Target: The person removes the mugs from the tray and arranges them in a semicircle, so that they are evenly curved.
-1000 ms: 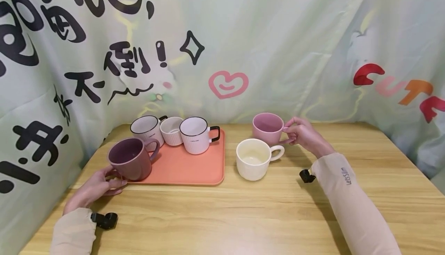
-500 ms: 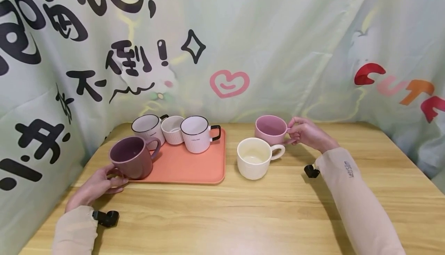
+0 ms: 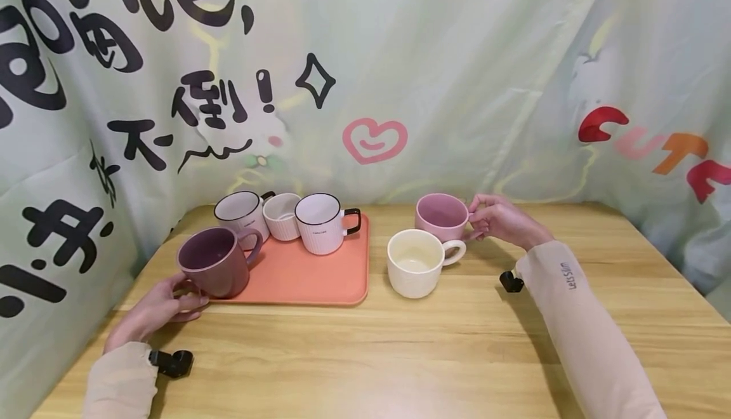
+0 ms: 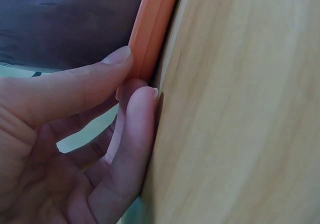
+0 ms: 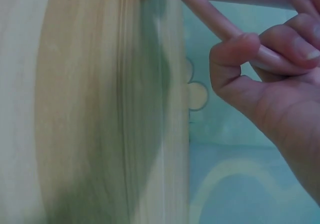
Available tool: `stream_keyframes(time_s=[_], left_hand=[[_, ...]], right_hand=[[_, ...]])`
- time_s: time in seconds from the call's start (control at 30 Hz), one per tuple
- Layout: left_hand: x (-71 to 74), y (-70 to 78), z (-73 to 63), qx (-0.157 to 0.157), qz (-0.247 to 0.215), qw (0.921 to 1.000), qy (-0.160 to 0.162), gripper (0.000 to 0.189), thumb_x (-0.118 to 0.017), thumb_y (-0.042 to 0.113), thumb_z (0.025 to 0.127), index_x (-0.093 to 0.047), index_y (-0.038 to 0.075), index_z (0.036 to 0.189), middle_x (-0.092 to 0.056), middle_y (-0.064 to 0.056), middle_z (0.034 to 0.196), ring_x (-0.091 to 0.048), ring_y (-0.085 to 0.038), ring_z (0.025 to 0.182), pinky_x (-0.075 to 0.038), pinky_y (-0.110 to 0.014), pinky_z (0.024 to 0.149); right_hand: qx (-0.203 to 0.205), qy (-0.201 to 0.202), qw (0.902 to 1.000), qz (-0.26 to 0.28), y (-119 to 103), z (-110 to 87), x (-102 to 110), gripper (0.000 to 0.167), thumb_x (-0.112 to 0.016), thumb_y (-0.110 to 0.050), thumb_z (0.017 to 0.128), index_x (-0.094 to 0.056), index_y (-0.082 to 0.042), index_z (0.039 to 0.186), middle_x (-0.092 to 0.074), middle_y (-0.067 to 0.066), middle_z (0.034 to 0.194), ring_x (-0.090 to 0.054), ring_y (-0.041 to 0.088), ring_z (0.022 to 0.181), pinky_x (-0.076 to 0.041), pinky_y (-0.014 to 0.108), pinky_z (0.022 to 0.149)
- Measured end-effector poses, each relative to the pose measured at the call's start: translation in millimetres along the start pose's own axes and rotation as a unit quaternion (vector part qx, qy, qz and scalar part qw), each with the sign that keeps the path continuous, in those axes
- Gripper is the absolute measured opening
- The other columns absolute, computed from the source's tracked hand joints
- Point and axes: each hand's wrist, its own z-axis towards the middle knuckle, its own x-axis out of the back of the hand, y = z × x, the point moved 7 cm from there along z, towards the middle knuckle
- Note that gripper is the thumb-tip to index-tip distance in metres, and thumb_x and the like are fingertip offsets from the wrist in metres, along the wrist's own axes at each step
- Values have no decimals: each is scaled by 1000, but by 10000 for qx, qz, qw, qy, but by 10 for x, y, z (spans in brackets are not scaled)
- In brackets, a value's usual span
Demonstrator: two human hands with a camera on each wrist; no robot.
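Note:
My left hand (image 3: 157, 308) pinches the near left corner of a coral tray (image 3: 308, 279). In the left wrist view, the thumb lies on the tray's rim (image 4: 154, 26) and the fingers bend in at its edge. Right above that hand, a dark purple mug (image 3: 225, 273) stands on the tray corner, its handle towards the back right. At the back right, my right hand (image 3: 505, 222) grips the handle (image 5: 217, 21) of a pink mug (image 3: 434, 223). A cream mug (image 3: 414, 273) stands in front of the pink one and hides part of its lower side.
Along the tray's back stand two white mugs with black rims, one at the left (image 3: 242, 219) and one at the right (image 3: 320, 228), with a small ribbed white cup (image 3: 282, 219) between them. A printed curtain (image 3: 457, 89) hangs behind the wooden table (image 3: 365, 355).
The pink mug has shifted slightly downward in the head view, with my right hand still on its handle. My right forearm has moved a little right. My left hand and the tray stay put.

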Motion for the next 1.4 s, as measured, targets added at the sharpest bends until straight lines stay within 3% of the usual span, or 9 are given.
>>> stream_keyframes(time_s=[0.53, 0.77, 0.9, 1.1, 1.23, 1.4], left_hand=[[2, -16, 4, 16, -49, 10000, 9, 58, -63, -3, 97, -28, -22, 140, -49, -37, 126, -66, -14, 91, -62, -33, 78], [3, -11, -6, 73, -21, 10000, 22, 59, -63, -1, 98, -28, -21, 141, -49, -35, 124, -65, -15, 91, -62, -32, 78], [-1, -5, -6, 99, 14, 9999, 46, 59, -63, -1, 97, -28, -21, 141, -49, -36, 125, -66, -16, 91, -62, -32, 78], [8, -9, -4, 92, 25, 9999, 52, 58, -62, -3, 98, -28, -21, 141, -48, -38, 125, -65, -15, 91, -62, -32, 78], [8, -16, -2, 75, 10, 10000, 41, 57, -62, -3, 98, -29, -21, 141, -49, -37, 124, -65, -15, 91, -62, -32, 78], [10, -16, -8, 85, 38, 9999, 38, 57, -64, 0, 97, -31, -20, 140, -51, -34, 123, -65, -16, 91, -62, -32, 78]], right_hand=[[40, -122, 9989, -440, -31, -2, -25, 19, -49, 6, 97, -55, -10, 90, -53, 5, 74, -55, 18, 68, -51, 34, 65], [-188, -358, 9975, -573, 2, -14, -57, 15, -49, 3, 100, -54, -10, 95, -54, 10, 86, -63, 26, 77, -55, 41, 74], [-369, -479, 9934, -979, -53, -39, -5, 8, -47, -3, 104, -54, -5, 104, -56, 11, 94, -64, 27, 87, -57, 49, 85], [-509, 181, 9830, -1756, -254, -4, 130, 28, -50, -14, 106, -50, 8, 122, -61, 13, 110, -61, 23, 103, -54, 49, 95], [-473, 581, 9782, -1938, -419, 45, 134, 32, -50, -17, 107, -48, 9, 124, -61, 15, 114, -60, 24, 104, -55, 42, 95], [-357, 774, 9752, -2043, -638, 138, 34, 38, -51, -20, 107, -45, 11, 129, -62, 11, 113, -61, 25, 106, -54, 42, 97]])
